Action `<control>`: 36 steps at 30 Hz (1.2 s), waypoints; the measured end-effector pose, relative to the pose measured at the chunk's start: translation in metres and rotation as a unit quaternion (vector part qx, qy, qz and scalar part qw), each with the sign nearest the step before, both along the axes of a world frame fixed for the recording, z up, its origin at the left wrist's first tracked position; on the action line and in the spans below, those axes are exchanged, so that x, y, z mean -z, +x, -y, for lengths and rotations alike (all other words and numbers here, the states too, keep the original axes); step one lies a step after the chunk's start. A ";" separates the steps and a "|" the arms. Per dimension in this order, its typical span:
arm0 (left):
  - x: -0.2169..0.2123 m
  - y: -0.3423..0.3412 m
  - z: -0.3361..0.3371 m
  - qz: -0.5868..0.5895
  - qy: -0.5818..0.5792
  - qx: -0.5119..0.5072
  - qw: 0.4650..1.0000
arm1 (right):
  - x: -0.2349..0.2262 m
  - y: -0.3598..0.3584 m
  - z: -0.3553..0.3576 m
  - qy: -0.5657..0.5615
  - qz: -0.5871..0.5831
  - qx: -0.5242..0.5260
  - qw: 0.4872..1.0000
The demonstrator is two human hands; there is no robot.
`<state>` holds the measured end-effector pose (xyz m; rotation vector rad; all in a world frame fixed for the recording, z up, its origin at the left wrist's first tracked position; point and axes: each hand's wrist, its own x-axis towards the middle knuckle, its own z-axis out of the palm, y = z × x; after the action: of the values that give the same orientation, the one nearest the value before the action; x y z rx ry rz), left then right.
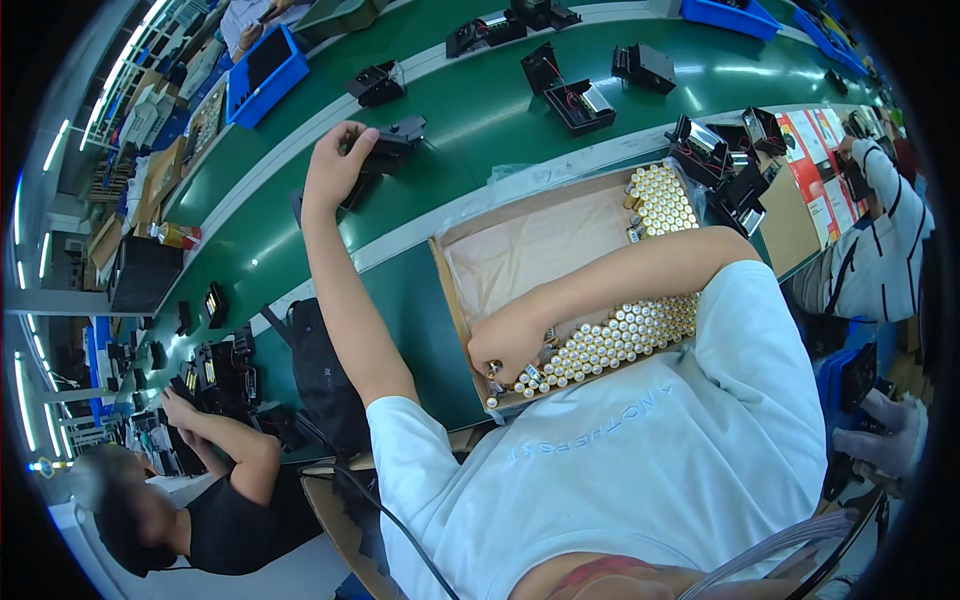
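My left hand [340, 165] reaches out over the green conveyor belt, its fingers closed on a black plastic case [398, 140]. Part of that case is hidden behind the hand, and another dark piece lies just below it. My right hand [508, 345] is down in a shallow cardboard box [540, 232], with its fingers curled around a few batteries [495, 368] at the near left corner. Standing batteries [620, 335] in tight rows fill the box's near side and right end. Bare cardboard shows across the rest of its bottom.
Black cases, some lying with lids up, sit along the belt [470, 120], including an opened one [580, 105]. More cases [700, 150] are piled right of the box. Blue bins [265, 75] stand beyond. A black bag [325, 375] and a co-worker [235, 490] are at left.
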<state>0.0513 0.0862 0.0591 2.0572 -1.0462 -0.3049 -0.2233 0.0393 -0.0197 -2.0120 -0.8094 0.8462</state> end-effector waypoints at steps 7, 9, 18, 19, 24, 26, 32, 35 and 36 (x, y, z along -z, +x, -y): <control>-0.009 0.036 0.020 -0.207 -0.090 0.040 0.973 | -0.079 0.039 0.058 0.036 0.066 0.196 0.978; 0.006 0.045 0.021 -0.267 -0.134 0.019 0.954 | -0.087 0.064 0.089 0.048 0.218 0.279 0.934; 0.039 0.021 0.029 -0.429 -0.316 -0.093 0.841 | -0.139 0.171 0.151 -0.034 0.243 0.448 0.860; 0.041 0.015 0.028 -0.418 -0.330 -0.103 0.840 | -0.141 0.180 0.149 -0.046 0.217 0.427 0.876; 0.049 -0.015 0.025 -0.408 -0.389 -0.137 0.814 | -0.140 0.211 0.129 -0.107 0.125 0.356 0.920; 0.050 -0.027 0.026 -0.456 -0.422 -0.137 0.772 | -0.136 0.217 0.122 -0.159 0.096 0.351 0.918; 0.054 -0.028 0.026 -0.450 -0.372 -0.176 0.793 | -0.125 0.216 0.115 -0.191 0.091 0.348 0.913; 0.064 -0.024 0.023 -0.416 -0.375 -0.196 0.805 | -0.107 0.196 0.117 -0.151 0.214 0.369 0.892; 0.068 -0.023 0.022 -0.398 -0.375 -0.206 0.812 | -0.099 0.188 0.117 -0.126 0.274 0.378 0.875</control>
<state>0.0284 0.0643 -0.0085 1.1688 -0.1184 -0.3935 -0.0355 -0.0773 0.0795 -2.5601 -0.1234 -0.0930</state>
